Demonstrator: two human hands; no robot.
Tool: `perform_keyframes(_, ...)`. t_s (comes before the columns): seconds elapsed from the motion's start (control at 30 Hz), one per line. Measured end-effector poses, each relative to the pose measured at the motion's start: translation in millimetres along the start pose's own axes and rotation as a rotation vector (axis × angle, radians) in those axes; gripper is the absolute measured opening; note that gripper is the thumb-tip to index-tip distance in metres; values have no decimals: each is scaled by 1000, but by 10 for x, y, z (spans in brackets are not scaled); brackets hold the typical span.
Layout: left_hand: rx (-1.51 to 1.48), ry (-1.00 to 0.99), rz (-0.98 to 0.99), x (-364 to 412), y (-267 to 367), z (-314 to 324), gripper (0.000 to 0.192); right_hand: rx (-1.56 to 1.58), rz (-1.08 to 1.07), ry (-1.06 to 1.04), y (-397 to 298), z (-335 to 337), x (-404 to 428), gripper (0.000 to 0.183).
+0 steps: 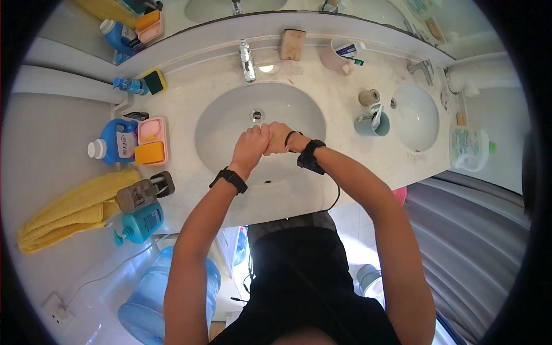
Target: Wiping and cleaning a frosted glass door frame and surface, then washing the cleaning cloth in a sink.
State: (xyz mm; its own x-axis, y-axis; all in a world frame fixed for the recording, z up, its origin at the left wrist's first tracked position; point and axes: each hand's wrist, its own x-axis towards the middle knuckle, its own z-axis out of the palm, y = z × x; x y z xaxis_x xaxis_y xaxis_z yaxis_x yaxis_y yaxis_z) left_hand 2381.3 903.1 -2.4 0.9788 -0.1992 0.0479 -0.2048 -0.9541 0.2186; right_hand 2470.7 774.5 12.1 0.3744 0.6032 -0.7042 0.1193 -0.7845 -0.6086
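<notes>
Over the large oval sink basin (215, 129), my left hand (251, 144) and my right hand (278, 137) meet with fingers curled and pressed against each other. Whether anything is between them is hidden by the fingers. Each wrist wears a black strap; a black band also circles the right one. Just beyond the hands is the round metal drain (256, 115). A chrome faucet (247, 62) stands at the back rim of the basin, and I see no water flowing from it.
Left: a pink soap dish (165, 142), blue detergent bottle (111, 141), teal pump bottle (144, 222), yellow towel (73, 211) and sponge (155, 81). Right: a pink mug (331, 59), blue-green cup (364, 127), small basin (416, 125) and clear jug (468, 146). A mirror (297, 5) borders the back.
</notes>
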Motion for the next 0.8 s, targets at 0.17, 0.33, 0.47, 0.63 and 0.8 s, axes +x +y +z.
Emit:
perform_keyframes(0.17,-62,-134,-87,-54,-69,243,20,-405,-163,260,161,285,210,37)
perform_keyframes(0.33,-98,-242,-140,-101,-40,354,17,-303,-60,289,261,476,220,35)
perform_keyframes(0.47,-122,-239,-161,-210,-83,425,19,-274,-29,261,130,512,98,28)
perform_keyframes(0.63,-145,-247,-109,-180,-108,408,22,-301,-55,321,157,562,33,27)
perform_keyframes(0.8,-204,-170,-93,-214,-117,390,24,-327,-96,361,206,618,17,26)
